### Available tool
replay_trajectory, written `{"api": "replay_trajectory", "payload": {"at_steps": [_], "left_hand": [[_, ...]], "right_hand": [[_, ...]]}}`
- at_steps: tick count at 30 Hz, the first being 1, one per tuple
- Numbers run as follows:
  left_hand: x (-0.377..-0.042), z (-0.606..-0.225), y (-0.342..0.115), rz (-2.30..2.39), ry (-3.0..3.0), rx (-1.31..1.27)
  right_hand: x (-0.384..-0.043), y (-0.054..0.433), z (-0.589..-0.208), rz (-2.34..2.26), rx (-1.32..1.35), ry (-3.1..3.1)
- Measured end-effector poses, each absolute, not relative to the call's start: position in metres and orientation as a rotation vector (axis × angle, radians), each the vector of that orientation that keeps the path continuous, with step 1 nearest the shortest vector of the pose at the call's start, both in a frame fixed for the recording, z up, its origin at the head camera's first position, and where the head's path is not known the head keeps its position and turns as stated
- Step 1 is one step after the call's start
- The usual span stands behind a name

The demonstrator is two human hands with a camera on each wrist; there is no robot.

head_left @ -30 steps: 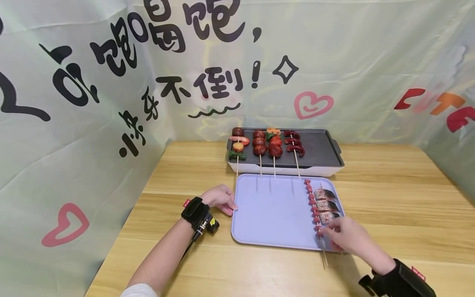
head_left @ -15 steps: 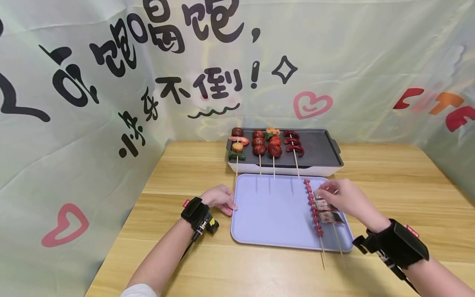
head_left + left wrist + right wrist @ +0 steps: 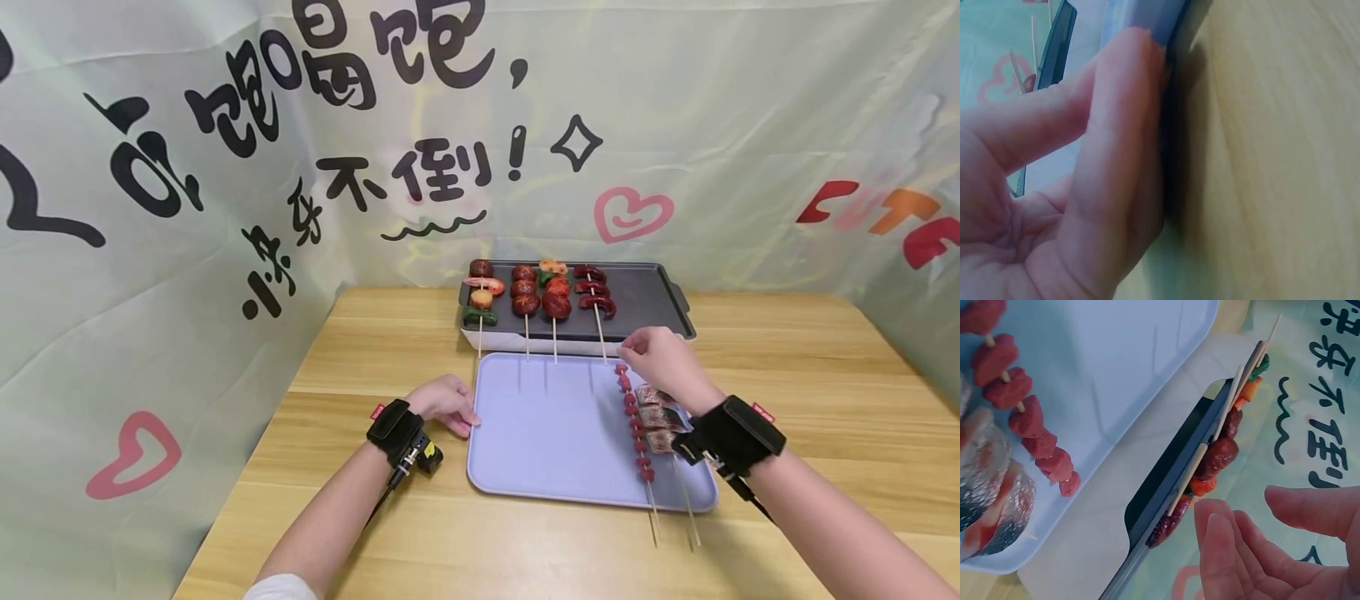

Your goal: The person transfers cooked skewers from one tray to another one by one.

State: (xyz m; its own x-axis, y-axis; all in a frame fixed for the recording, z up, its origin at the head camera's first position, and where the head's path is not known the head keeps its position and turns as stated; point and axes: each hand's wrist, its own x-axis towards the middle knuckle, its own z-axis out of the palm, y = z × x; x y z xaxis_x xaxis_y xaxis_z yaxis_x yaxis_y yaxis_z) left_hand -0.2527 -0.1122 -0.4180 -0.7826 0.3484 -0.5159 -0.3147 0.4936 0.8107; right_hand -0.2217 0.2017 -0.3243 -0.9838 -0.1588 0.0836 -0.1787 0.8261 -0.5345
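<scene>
Left hand (image 3: 446, 403): stood left of the frame's centre, its fingers (image 3: 1119, 119) pinching the left rim of the tray (image 3: 555, 442).
Right hand (image 3: 663, 362): hovered right of centre, near the tray's upper right corner and the front of the grill (image 3: 647, 292); its fingers held nothing, and the right wrist view showed a gap between them and the thumb (image 3: 1310, 509).
Tray: lay pale blue and flat on the counter (image 3: 375, 542), at the centre and lower right of the frame, just below the grill.
Red meat skewer (image 3: 633, 410): lay along the right part of the tray, small pieces in a row, its stick passing over the lower rim.
Fish skewer (image 3: 657, 418): lay just right of the meat, nearest the tray's right rim, its chunks partly hidden by the right arm and black wrist strap (image 3: 737, 435).
Grill: bore four skewers with sticks pointing down the frame: shrimp skewer (image 3: 482, 297) leftmost, then mushroom skewer (image 3: 525, 287), vegetable skewer (image 3: 556, 293) and sausage skewer (image 3: 595, 288).
Backdrop (image 3: 750, 108): hung behind, with black lettering at upper left.
</scene>
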Motion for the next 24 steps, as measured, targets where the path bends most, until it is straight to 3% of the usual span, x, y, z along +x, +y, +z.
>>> {"api": "replay_trajectory", "payload": {"at_steps": [11, 24], "left_hand": [[-0.252, -0.418, -0.112, 1.316, 2.085, 0.013], [-0.256, -0.417, -0.111, 1.310, 2.068, -0.012]], "right_hand": [[-0.254, 0.187, -0.337, 0.882, 0.126, -3.017], [-0.267, 0.184, -0.347, 0.926, 0.052, -3.064]]}}
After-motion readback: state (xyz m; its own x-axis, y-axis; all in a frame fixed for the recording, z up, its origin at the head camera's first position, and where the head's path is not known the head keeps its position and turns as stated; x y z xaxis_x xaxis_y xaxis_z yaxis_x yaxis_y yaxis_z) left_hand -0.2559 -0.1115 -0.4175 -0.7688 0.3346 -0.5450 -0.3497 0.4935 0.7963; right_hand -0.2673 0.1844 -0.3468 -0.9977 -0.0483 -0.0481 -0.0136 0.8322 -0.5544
